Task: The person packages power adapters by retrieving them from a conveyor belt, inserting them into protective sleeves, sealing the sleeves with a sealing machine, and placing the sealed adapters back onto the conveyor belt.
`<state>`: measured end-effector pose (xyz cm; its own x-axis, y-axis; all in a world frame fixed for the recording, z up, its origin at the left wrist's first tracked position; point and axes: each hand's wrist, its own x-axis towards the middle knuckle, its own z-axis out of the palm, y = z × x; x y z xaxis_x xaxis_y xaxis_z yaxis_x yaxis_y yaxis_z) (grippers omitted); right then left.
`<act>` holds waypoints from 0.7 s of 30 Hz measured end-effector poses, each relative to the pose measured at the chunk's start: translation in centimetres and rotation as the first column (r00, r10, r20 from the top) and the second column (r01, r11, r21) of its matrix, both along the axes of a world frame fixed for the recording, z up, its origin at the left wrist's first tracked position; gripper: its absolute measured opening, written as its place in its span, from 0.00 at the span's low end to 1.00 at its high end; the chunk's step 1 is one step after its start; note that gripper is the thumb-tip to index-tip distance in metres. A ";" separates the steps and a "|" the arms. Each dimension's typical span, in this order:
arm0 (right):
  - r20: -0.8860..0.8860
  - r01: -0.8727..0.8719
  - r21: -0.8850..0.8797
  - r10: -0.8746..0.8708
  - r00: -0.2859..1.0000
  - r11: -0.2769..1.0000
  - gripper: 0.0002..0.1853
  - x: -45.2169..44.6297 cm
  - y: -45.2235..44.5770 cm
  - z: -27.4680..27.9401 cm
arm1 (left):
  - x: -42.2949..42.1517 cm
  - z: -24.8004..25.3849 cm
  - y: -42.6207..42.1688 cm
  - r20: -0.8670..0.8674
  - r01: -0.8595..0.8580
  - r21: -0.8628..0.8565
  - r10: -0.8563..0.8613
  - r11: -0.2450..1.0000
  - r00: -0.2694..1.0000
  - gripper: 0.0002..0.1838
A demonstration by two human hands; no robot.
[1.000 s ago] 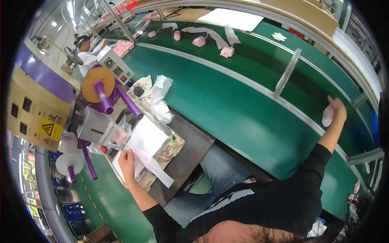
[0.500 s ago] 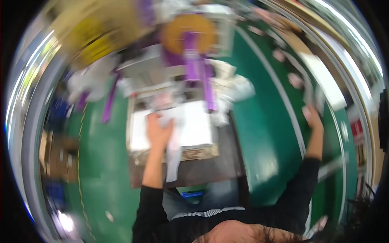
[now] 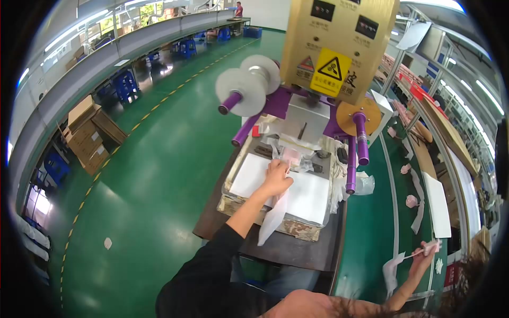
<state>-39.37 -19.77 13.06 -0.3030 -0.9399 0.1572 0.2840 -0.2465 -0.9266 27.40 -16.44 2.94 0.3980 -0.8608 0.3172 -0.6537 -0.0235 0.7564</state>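
Note:
My left hand [image 3: 277, 179] is closed on the upper part of a pale pink-and-white strip [image 3: 272, 221], whose lower end hangs over the front edge of the white work plate [image 3: 307, 196]. Just beyond its fingertips, a pink piece [image 3: 290, 155] lies among clear plastic below the machine head [image 3: 308, 117]. Out at the far right, my right hand [image 3: 420, 263] has its fingers around a small pale pink piece [image 3: 431, 247]. From this piece a thin band runs left to a white strip [image 3: 391, 271] that hangs beside the hand.
Purple rods [image 3: 351, 165] project from the machine right of the plate, near crumpled plastic [image 3: 365, 184]. More pink pieces [image 3: 411, 201] and strips lie along the green conveyor at right. Cardboard boxes [image 3: 87, 140] stand at left. A distant person [image 3: 239, 9] is at the top.
The view has swung toward the machine and the left-hand floor. My left hand has come up to the pink piece under the machine. My right hand now holds a pink piece with a strip.

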 end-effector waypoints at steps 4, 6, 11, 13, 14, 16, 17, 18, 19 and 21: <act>-0.276 -0.538 0.092 0.540 0.795 0.838 0.36 17.7 7.3 4.8 | 0.3 -0.1 -0.4 -0.464 0.052 -0.365 -0.230 0.930 0.856 0.22; -0.274 -0.691 0.161 0.705 0.655 0.705 0.30 23.4 6.5 2.0 | 0.4 0.5 0.9 -0.593 0.057 -0.528 -0.416 0.847 0.689 0.26; -0.293 -0.771 0.403 0.867 0.402 0.493 0.24 37.9 4.3 -1.0 | 1.8 2.7 10.5 -0.306 0.247 -0.686 -0.580 0.684 0.755 0.49; -0.542 -0.708 0.414 0.780 0.313 0.572 0.25 43.0 2.7 -1.1 | 3.5 2.6 15.2 -0.358 0.319 -0.592 -0.596 0.740 0.719 0.58; -0.626 -0.677 0.350 0.700 0.344 0.647 0.26 45.2 1.2 -2.5 | 3.9 2.9 17.5 -0.376 0.306 -0.614 -0.610 0.728 0.697 0.60; -0.851 -0.592 0.132 0.397 0.343 0.795 0.32 49.6 -1.0 -3.6 | 4.2 3.1 22.1 -0.500 0.240 -0.615 -0.607 0.751 0.618 0.62; -0.943 -0.546 -0.036 0.153 0.296 0.837 0.35 51.5 -1.6 -3.4 | 4.1 2.4 24.0 -0.599 0.194 -0.591 -0.587 0.783 0.545 0.62; -0.946 -0.547 -0.036 0.147 0.287 0.836 0.35 53.1 -2.3 -3.1 | 4.4 1.1 25.5 -0.611 0.190 -0.579 -0.576 0.793 0.544 0.62; -0.976 -0.483 0.026 0.128 0.178 0.875 0.37 54.8 -3.4 -2.7 | 4.7 -0.1 26.7 -0.619 0.184 -0.569 -0.565 0.801 0.545 0.61; -0.991 -0.408 0.080 0.115 0.061 0.909 0.39 57.1 -5.0 -2.6 | 4.5 -1.7 29.2 -0.661 0.113 -0.550 -0.515 0.827 0.546 0.61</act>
